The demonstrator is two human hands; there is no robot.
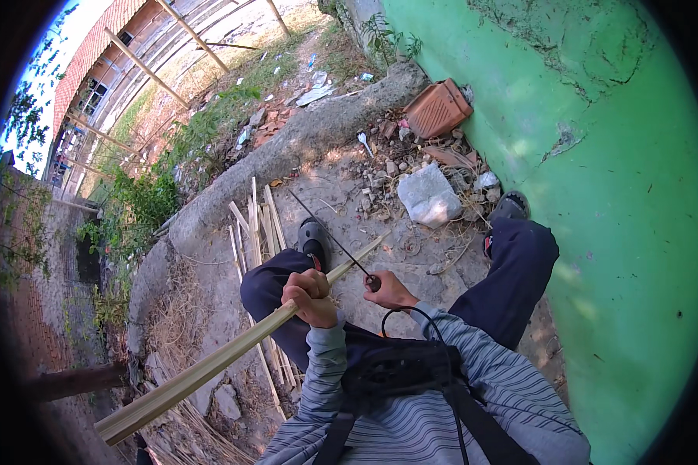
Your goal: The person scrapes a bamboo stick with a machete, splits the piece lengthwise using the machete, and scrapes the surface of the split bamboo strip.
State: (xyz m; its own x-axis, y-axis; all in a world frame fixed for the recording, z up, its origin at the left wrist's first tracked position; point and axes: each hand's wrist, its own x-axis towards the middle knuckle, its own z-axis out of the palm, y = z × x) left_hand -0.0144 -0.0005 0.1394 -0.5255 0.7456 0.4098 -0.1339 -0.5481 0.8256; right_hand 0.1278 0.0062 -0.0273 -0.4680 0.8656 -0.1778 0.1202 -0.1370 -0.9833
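My left hand [312, 297] is closed around a long, pale bamboo strip [202, 359]. The strip runs slantwise over my left thigh, from the lower left to a narrow tip between my feet. In my closed right hand [392, 291] is the dark handle of a long knife [329, 231], its thin dark blade pointing away and to the left. Seen from above, the blade crosses the strip beyond my left hand; whether they touch I cannot tell. More split bamboo strips [257, 232] lie on the ground beside my left shoe.
A green wall [620, 232] rises on the right. Near its foot are a white block [429, 195], an orange-brown clay piece [438, 108] and rubble. A low rounded concrete curb [287, 138] curves across the far side. Dry stalks [194, 434] lie at lower left.
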